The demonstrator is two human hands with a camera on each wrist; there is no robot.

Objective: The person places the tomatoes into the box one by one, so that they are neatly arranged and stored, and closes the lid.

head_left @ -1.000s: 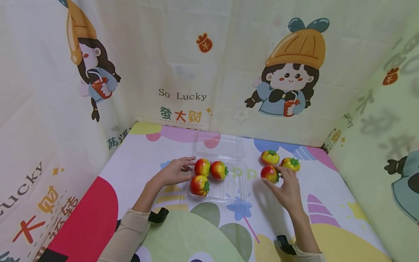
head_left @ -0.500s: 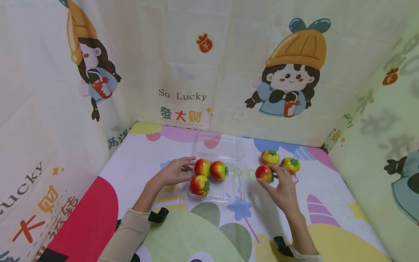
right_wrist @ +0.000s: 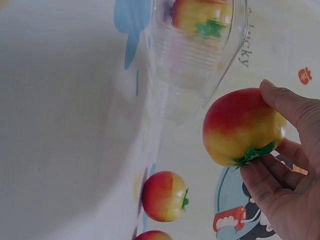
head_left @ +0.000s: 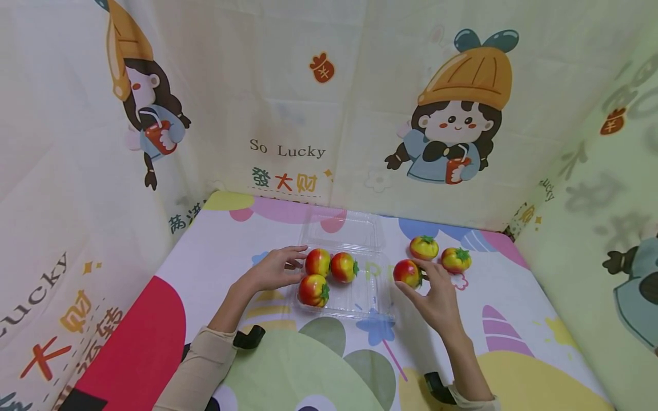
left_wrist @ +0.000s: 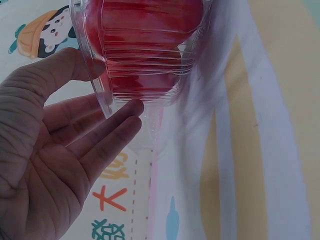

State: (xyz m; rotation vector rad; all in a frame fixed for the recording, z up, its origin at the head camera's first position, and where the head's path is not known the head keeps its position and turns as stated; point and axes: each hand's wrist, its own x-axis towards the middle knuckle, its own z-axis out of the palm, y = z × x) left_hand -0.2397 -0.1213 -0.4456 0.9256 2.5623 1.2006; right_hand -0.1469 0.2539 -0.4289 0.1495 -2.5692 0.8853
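Observation:
In the head view my right hand (head_left: 434, 294) holds a red-and-yellow toy fruit (head_left: 406, 273) with a green leafy top, pinched between thumb and fingers, just right of a clear plastic clamshell box (head_left: 360, 308). The right wrist view shows this held fruit (right_wrist: 240, 127) from the side. Three similar fruits, one of them a toy fruit (head_left: 343, 268), sit in the left part of the box. My left hand (head_left: 275, 269) touches the box's left side; in the left wrist view the thumb is at the rim and fairly straight fingers (left_wrist: 112, 135) rest against the wall.
Two more toy fruits, a rear fruit (head_left: 424, 247) and a right-hand fruit (head_left: 456, 260), lie on the patterned tablecloth (head_left: 205, 274) beyond my right hand. The box's lid (head_left: 354, 228) lies opened back behind it. Printed cloth hangs (head_left: 360, 114) around the table.
My right hand has moved left with the toy fruit, away from the two fruits on the cloth and up to the box's right edge. The left hand and the box have stayed put.

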